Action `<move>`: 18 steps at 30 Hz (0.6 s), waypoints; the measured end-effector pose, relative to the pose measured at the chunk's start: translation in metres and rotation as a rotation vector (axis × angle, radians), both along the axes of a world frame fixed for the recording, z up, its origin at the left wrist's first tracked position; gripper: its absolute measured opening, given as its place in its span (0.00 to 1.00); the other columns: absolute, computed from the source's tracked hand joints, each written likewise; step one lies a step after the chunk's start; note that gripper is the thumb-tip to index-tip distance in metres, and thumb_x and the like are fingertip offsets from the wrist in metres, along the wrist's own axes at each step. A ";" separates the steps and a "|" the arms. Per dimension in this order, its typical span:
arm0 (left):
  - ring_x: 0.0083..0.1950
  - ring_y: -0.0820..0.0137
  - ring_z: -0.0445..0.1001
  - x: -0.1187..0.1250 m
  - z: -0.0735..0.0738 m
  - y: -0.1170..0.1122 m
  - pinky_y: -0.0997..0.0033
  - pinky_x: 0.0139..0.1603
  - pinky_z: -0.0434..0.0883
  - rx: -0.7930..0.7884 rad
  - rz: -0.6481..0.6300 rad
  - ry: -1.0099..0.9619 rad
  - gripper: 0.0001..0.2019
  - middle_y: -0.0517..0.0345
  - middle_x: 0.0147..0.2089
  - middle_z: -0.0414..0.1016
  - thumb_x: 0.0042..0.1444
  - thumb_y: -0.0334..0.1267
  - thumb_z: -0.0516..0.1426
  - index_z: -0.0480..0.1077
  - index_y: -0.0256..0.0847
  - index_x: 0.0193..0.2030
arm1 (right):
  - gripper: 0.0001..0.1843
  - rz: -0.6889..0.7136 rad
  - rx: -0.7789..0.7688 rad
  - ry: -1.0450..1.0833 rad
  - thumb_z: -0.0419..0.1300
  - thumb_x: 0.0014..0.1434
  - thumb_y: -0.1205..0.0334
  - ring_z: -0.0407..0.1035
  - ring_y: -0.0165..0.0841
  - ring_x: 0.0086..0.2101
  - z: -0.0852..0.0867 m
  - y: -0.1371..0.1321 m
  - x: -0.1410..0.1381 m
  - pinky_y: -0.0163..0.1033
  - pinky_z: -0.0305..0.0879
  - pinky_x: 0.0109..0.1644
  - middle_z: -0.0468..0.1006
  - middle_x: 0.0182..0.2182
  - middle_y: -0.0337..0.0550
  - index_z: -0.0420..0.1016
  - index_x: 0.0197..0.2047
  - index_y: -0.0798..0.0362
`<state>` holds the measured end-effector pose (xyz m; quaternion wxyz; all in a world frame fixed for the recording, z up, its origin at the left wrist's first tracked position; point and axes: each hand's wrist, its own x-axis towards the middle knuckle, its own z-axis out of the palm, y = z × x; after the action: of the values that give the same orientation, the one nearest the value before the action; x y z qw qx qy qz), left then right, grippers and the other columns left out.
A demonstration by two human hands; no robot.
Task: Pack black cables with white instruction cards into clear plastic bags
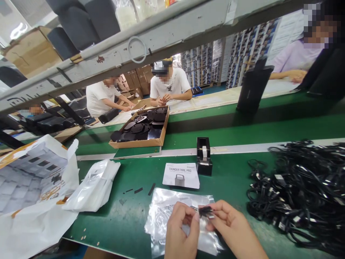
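Observation:
A small bundle of black cable [206,211] is pinched between my two hands, above clear plastic bags. My left hand [182,228] is closed at the bundle's left end. From the other side, my right hand [229,221] grips it with thumb and fingers. Beneath them lies a stack of clear plastic bags [159,216], with a printed sheet showing through. Just beyond the bags is a pile of white printed leaflets [180,175] with a speaker picture. A black tape dispenser [204,158] stands by the leaflets.
A large heap of black cables [293,194] lies at right. Left are white plastic bags [94,185] and a white wrapped package [35,176]. Farther back are a carton of black parts [142,126] and a black speaker [253,88]. Several people work beyond; a shelf beam crosses overhead.

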<state>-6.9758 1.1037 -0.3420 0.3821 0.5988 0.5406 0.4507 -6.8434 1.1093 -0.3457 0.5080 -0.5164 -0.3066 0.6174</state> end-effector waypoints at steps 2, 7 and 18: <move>0.31 0.71 0.67 -0.001 0.004 0.000 0.75 0.32 0.65 0.023 0.006 -0.043 0.09 0.59 0.31 0.63 0.58 0.39 0.52 0.67 0.39 0.28 | 0.12 0.026 0.007 0.027 0.67 0.42 0.56 0.65 0.27 0.18 0.008 0.003 -0.005 0.32 0.58 0.26 0.72 0.15 0.34 0.73 0.27 0.55; 0.30 0.72 0.64 -0.009 0.014 0.002 0.76 0.31 0.65 0.040 0.024 -0.120 0.11 0.59 0.31 0.61 0.59 0.42 0.53 0.66 0.39 0.28 | 0.15 0.101 -0.052 0.113 0.67 0.45 0.53 0.53 0.21 0.15 0.027 0.011 -0.002 0.27 0.48 0.22 0.63 0.10 0.29 0.73 0.30 0.55; 0.33 0.71 0.64 -0.017 0.025 -0.003 0.77 0.29 0.67 0.048 0.094 -0.258 0.14 0.57 0.34 0.59 0.54 0.48 0.57 0.71 0.39 0.28 | 0.06 0.508 0.060 -0.475 0.50 0.55 0.59 0.45 0.23 0.13 0.033 0.025 -0.019 0.30 0.44 0.16 0.58 0.15 0.27 0.63 0.30 0.51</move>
<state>-6.9924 1.1009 -0.3165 0.4125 0.5190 0.5036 0.5540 -6.8620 1.1342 -0.3130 0.2675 -0.5376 -0.5533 0.5773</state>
